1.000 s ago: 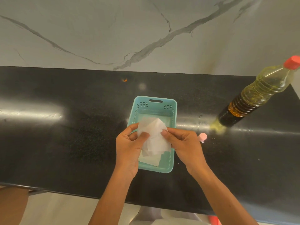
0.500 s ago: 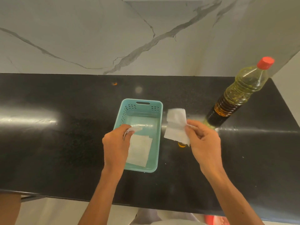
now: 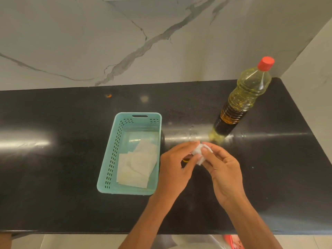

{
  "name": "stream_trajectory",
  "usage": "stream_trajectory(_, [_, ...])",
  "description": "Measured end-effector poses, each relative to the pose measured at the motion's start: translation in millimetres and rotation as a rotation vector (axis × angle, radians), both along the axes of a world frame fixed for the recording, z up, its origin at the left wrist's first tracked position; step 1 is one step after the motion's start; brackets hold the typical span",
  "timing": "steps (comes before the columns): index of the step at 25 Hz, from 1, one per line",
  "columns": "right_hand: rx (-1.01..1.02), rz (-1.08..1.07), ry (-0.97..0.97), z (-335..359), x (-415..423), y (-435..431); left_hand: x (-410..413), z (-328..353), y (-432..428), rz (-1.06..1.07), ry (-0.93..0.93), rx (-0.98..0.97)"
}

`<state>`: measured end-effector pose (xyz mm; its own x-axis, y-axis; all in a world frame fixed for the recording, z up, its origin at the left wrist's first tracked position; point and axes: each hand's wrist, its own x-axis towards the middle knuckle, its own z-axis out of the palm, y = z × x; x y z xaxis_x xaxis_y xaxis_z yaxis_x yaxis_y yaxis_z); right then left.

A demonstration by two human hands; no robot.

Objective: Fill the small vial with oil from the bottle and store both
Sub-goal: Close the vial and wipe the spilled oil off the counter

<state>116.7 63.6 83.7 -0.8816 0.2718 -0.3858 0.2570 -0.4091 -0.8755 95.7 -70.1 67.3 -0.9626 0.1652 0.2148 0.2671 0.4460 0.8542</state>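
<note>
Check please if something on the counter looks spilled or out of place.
Possibly. At the foot of the oil bottle a yellowish patch lies on the black counter, with faint smears beside it. It may be spilled oil or only light through the bottle; I cannot tell. The bottle stands upright, capped.

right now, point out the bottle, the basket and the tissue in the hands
bottle (image 3: 248,92): head view, clear upper body
basket (image 3: 112,159): head view, perforated left wall
tissue (image 3: 198,151): head view, crumpled white wad

No legible text anywhere.
</note>
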Motion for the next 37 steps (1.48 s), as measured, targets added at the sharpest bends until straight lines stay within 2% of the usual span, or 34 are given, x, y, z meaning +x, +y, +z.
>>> stream_trajectory(4, [0.053,0.171,0.058,2,9,5,-3,-4,6,0.2,-0.121,0.165])
stream_trajectory(7, [0.271,0.133,0.119,-3,10,8,0,-2,12,0.188,-0.269,0.305])
stream_trajectory(11, [0.225,0.138,0.106,-4,4,14,5,4,12,0.14,-0.381,0.429])
stream_trajectory(14, [0.168,0.068,0.084,-7,6,14,8,2,12,0.098,-0.348,0.375])
stream_trajectory(16, [0.113,0.026,0.071,-10,10,9,8,-4,15,0.172,-0.265,0.3])
stream_trajectory(18, [0.066,0.061,0.08,-9,14,5,8,-6,18,0.281,-0.24,0.304])
stream_trajectory(21, [0.139,0.109,0.127,-7,17,7,6,-3,18,0.327,-0.261,0.33])
stream_trajectory(27, [0.313,0.057,0.136,-13,5,18,12,5,21,0.175,-0.384,0.383])
stream_trajectory(30, [0.365,0.098,0.175,-16,5,18,10,4,22,0.255,-0.45,0.441])
stream_trajectory(32, [0.393,0.177,0.247,-17,8,17,7,4,19,0.313,-0.52,0.553])
stream_trajectory(34, [0.398,0.206,0.275,-19,8,16,5,3,15,0.302,-0.575,0.629])
stream_trajectory(37, [0.466,0.131,0.287,-23,4,17,6,2,9,0.228,-0.625,0.628])
